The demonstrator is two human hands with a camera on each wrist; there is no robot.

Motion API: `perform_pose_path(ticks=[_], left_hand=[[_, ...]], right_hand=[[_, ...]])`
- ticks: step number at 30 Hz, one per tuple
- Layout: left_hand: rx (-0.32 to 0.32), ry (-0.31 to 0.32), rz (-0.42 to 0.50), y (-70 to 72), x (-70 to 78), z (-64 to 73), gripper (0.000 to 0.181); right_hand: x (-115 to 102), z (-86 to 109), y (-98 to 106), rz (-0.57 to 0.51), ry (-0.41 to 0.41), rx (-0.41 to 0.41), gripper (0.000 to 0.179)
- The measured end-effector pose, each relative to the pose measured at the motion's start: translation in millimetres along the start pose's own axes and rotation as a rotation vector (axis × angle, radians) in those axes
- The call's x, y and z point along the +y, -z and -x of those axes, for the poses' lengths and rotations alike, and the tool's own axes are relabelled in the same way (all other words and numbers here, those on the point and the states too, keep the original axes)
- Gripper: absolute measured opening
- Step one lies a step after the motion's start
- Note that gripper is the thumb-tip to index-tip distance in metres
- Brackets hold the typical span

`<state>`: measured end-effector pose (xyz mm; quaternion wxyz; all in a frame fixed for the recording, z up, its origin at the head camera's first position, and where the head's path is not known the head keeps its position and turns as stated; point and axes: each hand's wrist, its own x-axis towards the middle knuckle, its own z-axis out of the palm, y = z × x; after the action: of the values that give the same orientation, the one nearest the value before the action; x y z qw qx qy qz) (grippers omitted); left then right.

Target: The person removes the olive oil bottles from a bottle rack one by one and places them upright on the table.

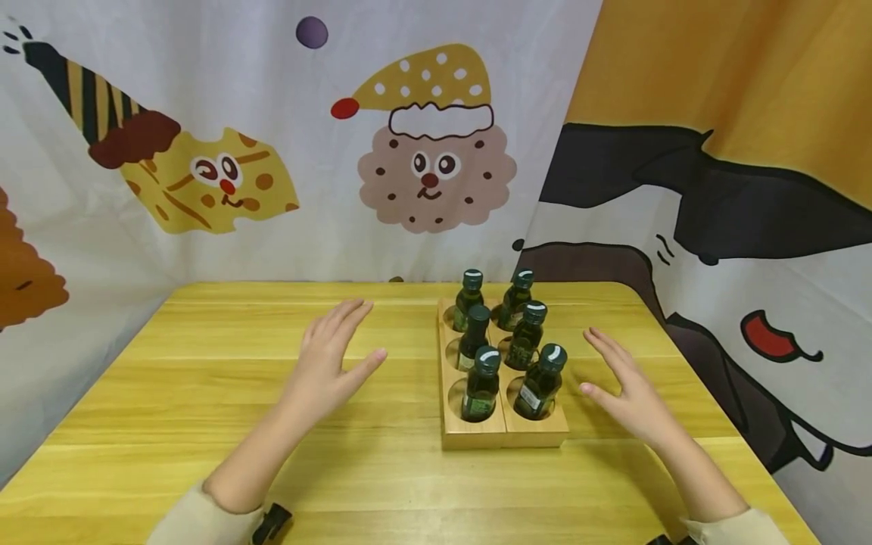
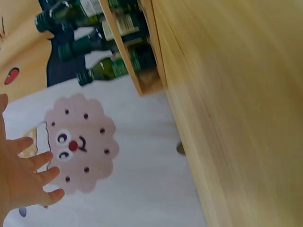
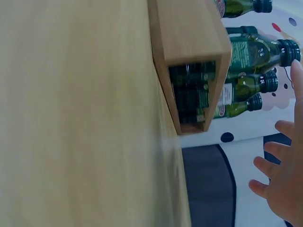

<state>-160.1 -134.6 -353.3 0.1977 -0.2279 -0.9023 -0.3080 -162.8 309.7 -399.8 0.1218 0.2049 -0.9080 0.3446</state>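
The person's left hand (image 1: 330,352) is raised over the wood-grain table (image 1: 381,477), fingers straight and thumb spread apart, left of the wooden bottle rack (image 1: 473,440). The right hand (image 1: 630,390), likewise spread, is near the rack's right side. Six green glass bottles (image 1: 480,393) stand in its round holes, three per row, before a cartoon-printed curtain (image 1: 272,257).

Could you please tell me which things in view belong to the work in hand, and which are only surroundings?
Likely part of the work:
wooden rack
six dark bottles, standing in the rack
left hand, holding nothing
right hand, holding nothing

Only surroundings:
table, under the rack
printed cloth, behind the table
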Motion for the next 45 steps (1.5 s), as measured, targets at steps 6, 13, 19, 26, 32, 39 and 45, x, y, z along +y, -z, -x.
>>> perform_pose_path(ticks=[6, 13, 19, 26, 32, 39, 45], left_hand=[[0.031, -0.052, 0.136, -22.4, 16.2, -6.5, 0.065], [-0.032, 0.004, 0.251, -44.3, 36.0, -11.4, 0.064], [-0.096, 0.061, 0.335, -62.0, 49.8, -14.5, 0.063], [-0.143, 0.069, 0.419, -75.8, 58.4, -18.3, 0.063], [-0.169, 0.053, 0.495, -87.8, 60.8, -20.8, 0.063], [-0.181, 0.075, 0.623, -101.1, 63.2, -24.8, 0.058], [-0.133, 0.085, 0.727, -107.3, 65.4, -28.5, 0.045]], right_hand=[[0, 9.7, -9, -0.126, 0.023, -0.057, 0.083], [6, 21.5, -21, -0.179, 0.002, -0.112, 0.086], [12, 26.4, -32, -0.244, 0.026, -0.115, 0.085], [15, 29.2, -39, -0.242, 0.041, -0.135, 0.088], [15, 30.8, -42, -0.243, 0.005, -0.158, 0.087], [18, 31.4, -46, -0.237, -0.030, -0.154, 0.084], [20, 29.7, -50, -0.282, -0.021, -0.153, 0.083]])
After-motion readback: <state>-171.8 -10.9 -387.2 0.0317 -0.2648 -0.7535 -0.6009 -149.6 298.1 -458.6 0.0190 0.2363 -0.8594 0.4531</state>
